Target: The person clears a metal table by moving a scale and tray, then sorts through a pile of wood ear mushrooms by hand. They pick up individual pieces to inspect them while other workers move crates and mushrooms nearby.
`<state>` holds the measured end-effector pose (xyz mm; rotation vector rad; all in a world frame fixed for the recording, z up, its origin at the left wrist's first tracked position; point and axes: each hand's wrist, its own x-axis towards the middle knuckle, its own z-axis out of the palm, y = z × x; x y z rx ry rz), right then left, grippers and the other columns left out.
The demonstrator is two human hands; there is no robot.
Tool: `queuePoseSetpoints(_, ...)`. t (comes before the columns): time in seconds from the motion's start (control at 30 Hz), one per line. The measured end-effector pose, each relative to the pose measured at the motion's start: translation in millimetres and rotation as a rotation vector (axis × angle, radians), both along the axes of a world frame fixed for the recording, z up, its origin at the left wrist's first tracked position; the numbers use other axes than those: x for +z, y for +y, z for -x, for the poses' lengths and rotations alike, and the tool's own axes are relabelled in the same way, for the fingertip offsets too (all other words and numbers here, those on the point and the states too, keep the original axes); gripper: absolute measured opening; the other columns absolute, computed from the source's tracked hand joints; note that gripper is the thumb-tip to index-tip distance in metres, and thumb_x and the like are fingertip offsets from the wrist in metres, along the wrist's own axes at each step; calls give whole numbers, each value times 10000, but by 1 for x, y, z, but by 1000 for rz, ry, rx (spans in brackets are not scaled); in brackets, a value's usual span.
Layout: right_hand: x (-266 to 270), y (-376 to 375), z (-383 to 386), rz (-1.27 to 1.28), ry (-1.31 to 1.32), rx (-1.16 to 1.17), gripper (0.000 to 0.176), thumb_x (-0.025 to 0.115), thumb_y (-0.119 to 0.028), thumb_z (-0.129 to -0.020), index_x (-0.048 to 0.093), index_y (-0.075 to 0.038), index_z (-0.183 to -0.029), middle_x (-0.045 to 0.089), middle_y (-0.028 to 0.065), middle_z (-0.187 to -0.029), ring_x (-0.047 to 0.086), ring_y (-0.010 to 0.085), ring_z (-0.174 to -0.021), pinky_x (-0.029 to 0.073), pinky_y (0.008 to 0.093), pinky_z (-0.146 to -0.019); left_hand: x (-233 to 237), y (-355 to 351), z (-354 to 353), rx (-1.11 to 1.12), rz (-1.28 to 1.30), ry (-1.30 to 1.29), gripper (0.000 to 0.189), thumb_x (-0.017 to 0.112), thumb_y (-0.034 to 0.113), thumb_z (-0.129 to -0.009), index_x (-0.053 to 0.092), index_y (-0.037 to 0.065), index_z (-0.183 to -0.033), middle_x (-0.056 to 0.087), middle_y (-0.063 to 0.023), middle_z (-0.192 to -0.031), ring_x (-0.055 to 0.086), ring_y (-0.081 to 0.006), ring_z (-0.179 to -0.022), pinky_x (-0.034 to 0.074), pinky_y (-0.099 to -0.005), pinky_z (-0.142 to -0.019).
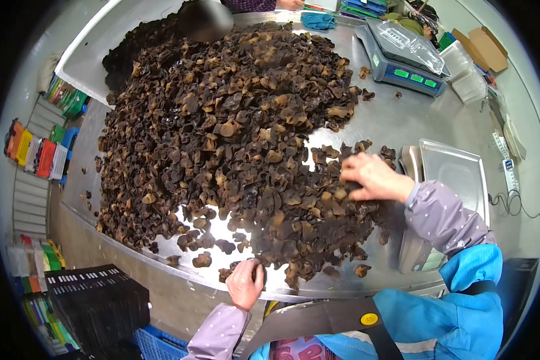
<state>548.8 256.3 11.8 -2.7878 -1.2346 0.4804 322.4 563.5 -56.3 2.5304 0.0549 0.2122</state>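
A large heap of dark brown dried wood-ear mushrooms (pixel 222 126) covers most of a steel table (pixel 402 120). My right hand (pixel 373 177) reaches into the near right part of the heap, fingers curled around a clump of mushrooms. My left hand (pixel 244 282) rests at the table's near edge, closed on a few mushroom pieces. Loose pieces (pixel 201 259) lie scattered between the two hands. Both sleeves are mauve with small dots, and a blue apron hangs below.
A steel scale (pixel 453 174) stands right beside my right arm. A second scale (pixel 405 57) with green digits sits at the far right. Another person's hand (pixel 291 3) shows at the far edge. A black crate (pixel 96 303) and blue crate (pixel 159 343) stand below the table.
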Motion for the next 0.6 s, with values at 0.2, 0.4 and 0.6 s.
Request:
queuePoseSetpoints(0.2,-18,64,-25,-332,80,-142,468,681,-252,-710,544,-87,-1126,493,119,-1207,460,324,-1107,409,437,-905,-3,2,2,10,12,4,70,637,75,-750,598,71,-808,616,-76,-764,609,-255,-689,481,-350,-594)
queuePoseSetpoints(0.4,-34,146,16,-361,146,-4,589,709,-310,-678,504,-124,-1199,425,170,-1265,352,370,-1204,397,473,-896,-8,4,3,11,12,2,82,630,86,-751,605,78,-829,615,-85,-761,610,-259,-693,488,-362,-594)
queuePoseSetpoints(0.6,-25,86,36,-295,14,146,377,686,-178,-666,595,-131,-1029,508,89,-1139,463,287,-1091,436,438,-794,-10,6,4,-6,15,-14,81,636,95,-752,602,90,-825,608,-82,-752,602,-252,-688,482,-358,-581)
